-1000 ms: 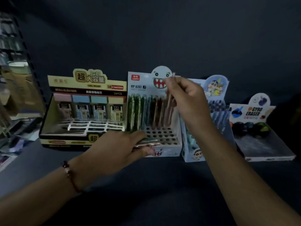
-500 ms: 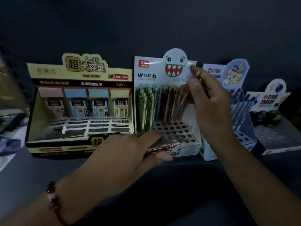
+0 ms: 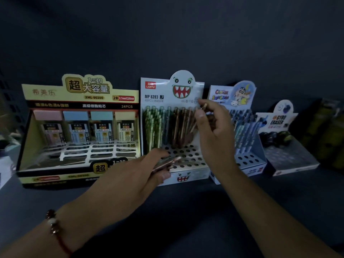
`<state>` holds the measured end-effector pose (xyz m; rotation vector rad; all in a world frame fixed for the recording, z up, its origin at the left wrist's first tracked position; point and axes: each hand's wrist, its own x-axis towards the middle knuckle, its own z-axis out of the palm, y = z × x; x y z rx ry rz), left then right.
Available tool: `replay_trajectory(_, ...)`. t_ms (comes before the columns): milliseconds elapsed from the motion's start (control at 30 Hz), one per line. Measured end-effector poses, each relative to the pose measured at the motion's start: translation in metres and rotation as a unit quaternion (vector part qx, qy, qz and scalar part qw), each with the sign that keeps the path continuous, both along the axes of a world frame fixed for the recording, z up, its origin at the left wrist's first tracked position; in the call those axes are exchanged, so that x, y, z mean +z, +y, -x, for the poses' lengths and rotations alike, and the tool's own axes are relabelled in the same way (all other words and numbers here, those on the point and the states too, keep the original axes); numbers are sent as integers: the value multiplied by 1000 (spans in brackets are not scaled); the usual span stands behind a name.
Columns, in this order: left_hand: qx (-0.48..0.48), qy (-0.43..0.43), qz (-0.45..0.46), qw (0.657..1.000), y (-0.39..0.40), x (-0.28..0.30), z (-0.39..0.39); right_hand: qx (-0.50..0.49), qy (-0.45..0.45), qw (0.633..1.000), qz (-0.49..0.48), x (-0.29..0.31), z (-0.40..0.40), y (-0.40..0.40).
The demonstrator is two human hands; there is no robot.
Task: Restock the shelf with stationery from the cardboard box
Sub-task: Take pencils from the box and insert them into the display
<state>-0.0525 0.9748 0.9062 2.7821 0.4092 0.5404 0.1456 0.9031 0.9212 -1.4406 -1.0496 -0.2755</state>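
Two bare hands reach over a dark, smooth shelf [image 3: 279,211] in dim light. At 6 o'clock, the left hand [image 3: 130,181], with a beaded bracelet [image 3: 53,223] on its wrist, curls round a small bundle of slim, glossy rose-gold pencils [image 3: 167,162] lying nearly flat, their tips pointing toward 3 o'clock. Just right of centre, the right hand [image 3: 216,135] is raised, its thumb and forefinger pinching the top end of one thin brownish pencil [image 3: 203,107] while the other fingers spread loosely. Behind the hands, from largest to smallest, stand four printed cardboard display boxes in a row. At 9 o'clock is a wide yellow-and-black lead refill box [image 3: 80,101] with a scalloped header, pastel rectangular cases at its back and a white grid tray in front. At the centre is the white pencil display [image 3: 158,94], its rounded header showing a cartoon monster with a red, toothy mouth; green pencils stand upright at its left, brown ones lean beside the right hand, and its stepped base is punched with round holes, many open. The left hand's bundle hovers over that base. Toward 3 o'clock stands a pale blue cartoon pen display [image 3: 242,94] holding blue pens in a similar holed base. Farther right, smallest, is a low eraser box [image 3: 283,120] with dark rounded erasers.
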Motion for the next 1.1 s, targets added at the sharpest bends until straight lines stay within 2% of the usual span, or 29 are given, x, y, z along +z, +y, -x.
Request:
replay_trajectory(300, 20, -34, 26, 999, 5, -2, -1, 12, -8, 1000, 15, -8, -3, 2)
replay_trajectory(733, 36, -19, 27, 999, 3, -5, -2, 33, 40, 999, 10, -4, -4, 0)
replay_trajectory(1100, 38, -28, 30, 998, 7, -6, -4, 37, 31, 998, 45, -5, -7, 1)
